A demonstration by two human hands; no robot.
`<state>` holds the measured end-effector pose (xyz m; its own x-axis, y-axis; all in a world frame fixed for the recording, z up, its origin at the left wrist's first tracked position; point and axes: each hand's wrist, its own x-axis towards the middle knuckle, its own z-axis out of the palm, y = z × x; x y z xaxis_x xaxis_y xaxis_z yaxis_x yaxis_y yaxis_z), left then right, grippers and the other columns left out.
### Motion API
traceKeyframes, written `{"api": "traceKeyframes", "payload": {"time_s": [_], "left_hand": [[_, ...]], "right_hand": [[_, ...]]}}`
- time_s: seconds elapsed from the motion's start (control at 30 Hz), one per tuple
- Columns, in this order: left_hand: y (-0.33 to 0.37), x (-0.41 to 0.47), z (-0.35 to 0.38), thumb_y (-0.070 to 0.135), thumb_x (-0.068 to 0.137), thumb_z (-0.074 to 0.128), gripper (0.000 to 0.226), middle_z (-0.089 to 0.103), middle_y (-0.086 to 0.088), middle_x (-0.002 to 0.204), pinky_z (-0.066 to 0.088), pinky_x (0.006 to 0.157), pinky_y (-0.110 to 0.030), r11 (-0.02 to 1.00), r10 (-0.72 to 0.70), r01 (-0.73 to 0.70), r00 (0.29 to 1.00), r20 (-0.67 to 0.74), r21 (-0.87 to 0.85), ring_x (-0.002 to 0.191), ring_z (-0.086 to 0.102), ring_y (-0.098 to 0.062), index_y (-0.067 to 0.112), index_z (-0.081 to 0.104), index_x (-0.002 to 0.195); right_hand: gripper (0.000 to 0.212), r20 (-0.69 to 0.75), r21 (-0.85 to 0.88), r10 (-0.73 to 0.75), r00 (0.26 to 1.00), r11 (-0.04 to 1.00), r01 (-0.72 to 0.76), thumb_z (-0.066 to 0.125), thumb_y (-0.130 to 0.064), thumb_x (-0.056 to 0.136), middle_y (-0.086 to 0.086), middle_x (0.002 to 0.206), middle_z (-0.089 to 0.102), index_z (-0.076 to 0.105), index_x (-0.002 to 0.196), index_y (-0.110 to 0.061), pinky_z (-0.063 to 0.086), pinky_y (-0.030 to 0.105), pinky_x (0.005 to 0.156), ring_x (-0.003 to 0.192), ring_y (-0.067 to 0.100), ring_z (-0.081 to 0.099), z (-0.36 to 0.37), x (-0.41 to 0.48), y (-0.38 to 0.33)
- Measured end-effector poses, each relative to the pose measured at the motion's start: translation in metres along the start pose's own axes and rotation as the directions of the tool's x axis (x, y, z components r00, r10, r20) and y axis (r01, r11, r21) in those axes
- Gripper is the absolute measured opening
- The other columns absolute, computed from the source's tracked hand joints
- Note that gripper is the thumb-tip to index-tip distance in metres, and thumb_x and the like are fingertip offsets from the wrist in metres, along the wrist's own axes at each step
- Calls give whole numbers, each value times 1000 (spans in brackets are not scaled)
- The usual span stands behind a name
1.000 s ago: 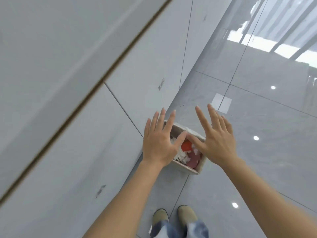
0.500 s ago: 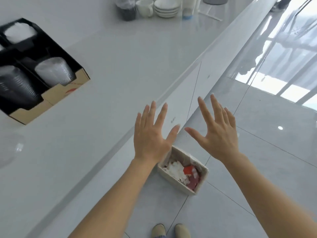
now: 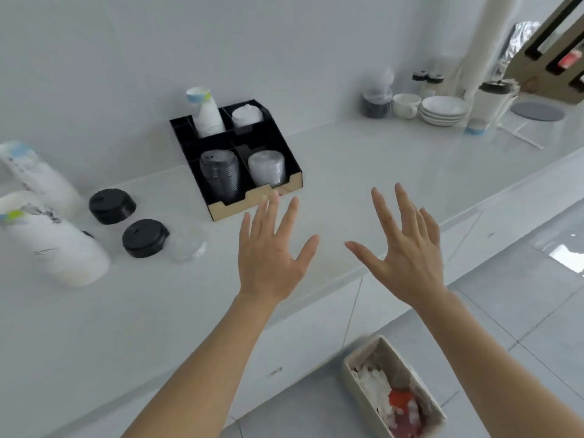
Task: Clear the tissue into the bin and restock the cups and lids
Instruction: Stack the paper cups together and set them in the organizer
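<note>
Since white tissue already lies in the bin [image 3: 363,368] on the floor, the clearing looks done, while restocking remains: paper cup stacks [image 3: 53,245] and black lids [image 3: 145,238] lie on the counter [image 3: 363,172], left of the black organizer [image 3: 284,159]. The left hand [image 3: 271,257] and right hand [image 3: 407,260] hover above the counter, fingers spread, holding nothing.

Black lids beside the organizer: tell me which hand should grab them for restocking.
Left. The left hand is open, empty and nearer the two black lids; the right hand hovers farther right, above the counter edge.
</note>
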<state>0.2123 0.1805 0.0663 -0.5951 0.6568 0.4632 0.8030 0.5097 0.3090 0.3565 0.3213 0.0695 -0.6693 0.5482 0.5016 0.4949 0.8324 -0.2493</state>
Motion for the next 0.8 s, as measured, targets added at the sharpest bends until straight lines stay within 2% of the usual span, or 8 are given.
{"api": "traceKeyframes", "payload": {"time_s": [0.17, 0.37, 0.47, 0.57, 0.8], "left_hand": [[-49, 0, -46, 59, 87, 30, 65, 25, -7, 155, 6, 116, -42, 990, -104, 115, 987, -123, 79, 144, 18, -23, 29, 27, 144], [-112, -5, -98, 60, 85, 32, 66, 28, -8, 154, 10, 117, -44, 972, -181, 205, 964, -197, 113, 142, 23, -25, 29, 30, 143], [-147, 1, -124, 59, 85, 35, 65, 32, -10, 151, 15, 116, -46, 966, -190, 226, 950, -249, 127, 140, 28, -27, 26, 35, 141], [-184, 13, -153, 59, 85, 35, 65, 34, -11, 150, 14, 115, -43, 962, -176, 231, 933, -314, 148, 139, 31, -28, 25, 37, 140], [-269, 38, -210, 59, 85, 35, 65, 37, -12, 149, 12, 114, -38, 939, -173, 282, 882, -438, 197, 138, 31, -28, 23, 38, 140]], "right_hand": [[78, -80, 43, -142, 987, 988, 146, 31, -72, 82, 18, 152, 30, 21, 147, -29, 25, 50, 109, 132, 33, 40, 6, 37, -53], [77, -157, 110, -255, 954, 955, 274, 41, -67, 82, 18, 150, 33, 22, 146, -29, 27, 48, 107, 126, 32, 47, 18, 71, -134], [76, -185, 155, -286, 940, 936, 316, 44, -66, 81, 17, 150, 34, 22, 145, -30, 26, 45, 107, 126, 30, 49, 25, 91, -175], [76, -221, 172, -312, 924, 920, 352, 45, -66, 81, 18, 149, 36, 25, 144, -29, 31, 50, 107, 129, 29, 47, 36, 111, -218], [76, -241, 190, -381, 893, 883, 428, 35, -71, 83, 18, 150, 34, 26, 145, -27, 28, 48, 108, 130, 29, 42, 62, 156, -310]]}}
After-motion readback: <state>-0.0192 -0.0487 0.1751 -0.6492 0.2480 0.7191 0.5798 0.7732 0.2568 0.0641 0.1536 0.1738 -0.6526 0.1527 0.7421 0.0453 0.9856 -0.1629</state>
